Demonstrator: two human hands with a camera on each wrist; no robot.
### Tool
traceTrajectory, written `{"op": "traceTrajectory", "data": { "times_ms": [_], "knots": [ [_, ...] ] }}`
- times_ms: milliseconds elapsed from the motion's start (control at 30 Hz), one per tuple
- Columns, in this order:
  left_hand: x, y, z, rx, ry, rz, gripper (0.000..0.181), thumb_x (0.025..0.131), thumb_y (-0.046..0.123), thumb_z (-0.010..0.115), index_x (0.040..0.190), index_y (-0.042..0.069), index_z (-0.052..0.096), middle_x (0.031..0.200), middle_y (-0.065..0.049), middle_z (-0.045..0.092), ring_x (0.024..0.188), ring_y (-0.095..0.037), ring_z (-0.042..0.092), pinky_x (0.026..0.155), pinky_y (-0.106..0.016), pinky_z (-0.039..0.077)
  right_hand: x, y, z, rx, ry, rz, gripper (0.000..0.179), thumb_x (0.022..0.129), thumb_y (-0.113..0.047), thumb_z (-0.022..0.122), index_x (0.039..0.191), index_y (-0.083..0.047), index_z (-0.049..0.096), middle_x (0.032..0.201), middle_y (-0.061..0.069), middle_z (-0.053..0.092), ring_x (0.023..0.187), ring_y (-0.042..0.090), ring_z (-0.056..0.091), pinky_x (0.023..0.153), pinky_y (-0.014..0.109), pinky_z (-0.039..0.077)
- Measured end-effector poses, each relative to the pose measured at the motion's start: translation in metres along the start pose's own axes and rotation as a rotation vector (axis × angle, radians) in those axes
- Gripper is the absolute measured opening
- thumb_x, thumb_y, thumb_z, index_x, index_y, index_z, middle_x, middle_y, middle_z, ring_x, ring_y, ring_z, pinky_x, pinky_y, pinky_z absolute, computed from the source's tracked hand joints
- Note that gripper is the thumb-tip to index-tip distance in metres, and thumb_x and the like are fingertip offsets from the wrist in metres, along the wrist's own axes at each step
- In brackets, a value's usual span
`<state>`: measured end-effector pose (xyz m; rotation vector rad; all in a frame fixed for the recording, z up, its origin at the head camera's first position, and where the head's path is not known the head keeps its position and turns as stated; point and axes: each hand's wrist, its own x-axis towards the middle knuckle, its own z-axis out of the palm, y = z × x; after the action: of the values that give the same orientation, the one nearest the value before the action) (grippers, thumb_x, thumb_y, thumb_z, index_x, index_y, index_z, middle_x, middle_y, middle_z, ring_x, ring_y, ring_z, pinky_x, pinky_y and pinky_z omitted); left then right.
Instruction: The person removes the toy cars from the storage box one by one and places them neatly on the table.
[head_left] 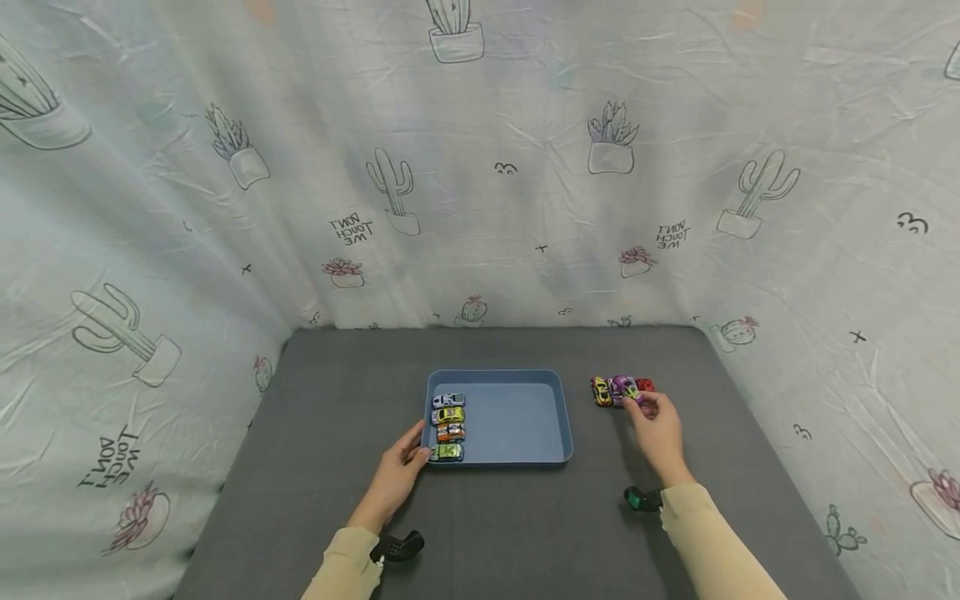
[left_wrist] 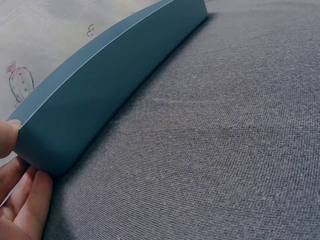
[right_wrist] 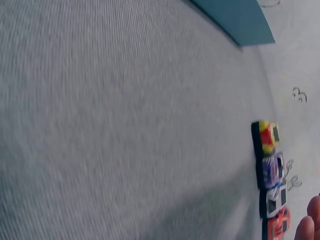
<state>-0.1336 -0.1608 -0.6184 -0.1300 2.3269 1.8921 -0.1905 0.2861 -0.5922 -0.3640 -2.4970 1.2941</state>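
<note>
My left hand [head_left: 397,471] grips the near left corner of a blue tray [head_left: 517,425]. In the left wrist view its thumb lies on the rim, with the fingers against the outside wall near the cloth. Toy cars stand in a column along the tray's left side: a silver one [head_left: 448,400], a yellow one [head_left: 447,415], an orange one [head_left: 451,432] and a green one [head_left: 447,452]. My right hand [head_left: 660,433] pinches a purple and green toy car [head_left: 628,389] over a row of cars to the right of the tray. Only its fingertips show in the right wrist view.
In that row stand a yellow-and-red car [right_wrist: 268,136], a purple car [right_wrist: 273,170], a white car [right_wrist: 276,199] and a red car [right_wrist: 279,225]. Dark grey cloth [head_left: 510,533] covers the table. A cactus-print curtain [head_left: 480,200] hangs behind and at both sides.
</note>
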Motion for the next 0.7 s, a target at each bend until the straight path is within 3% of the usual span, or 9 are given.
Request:
{"op": "traceTrajectory", "data": {
  "times_ms": [433,700],
  "knots": [
    [0.000,0.002,0.000,0.013,0.015,-0.010,0.055,0.100,0.018,0.056,0.150,0.025,0.037,0.149,-0.007,0.041,0.133,-0.030,0.041,0.105,-0.048,0.037,0.015,0.022,-0.011,0.078,0.073,0.125,0.050,0.094,-0.038,0.063,0.120,0.005,0.054,0.105,0.017,0.057,0.088,0.019,0.051,0.063,0.012,0.041],
    [-0.001,0.003,0.001,0.018,0.013,0.001,0.055,0.100,0.018,0.056,0.151,0.022,0.036,0.149,-0.011,0.041,0.132,-0.032,0.042,0.104,-0.049,0.038,0.025,0.034,-0.013,0.131,0.094,0.261,0.056,0.096,-0.041,0.057,0.125,0.006,0.048,0.108,0.015,0.049,0.090,0.019,0.047,0.063,0.018,0.041]
  ]
}}
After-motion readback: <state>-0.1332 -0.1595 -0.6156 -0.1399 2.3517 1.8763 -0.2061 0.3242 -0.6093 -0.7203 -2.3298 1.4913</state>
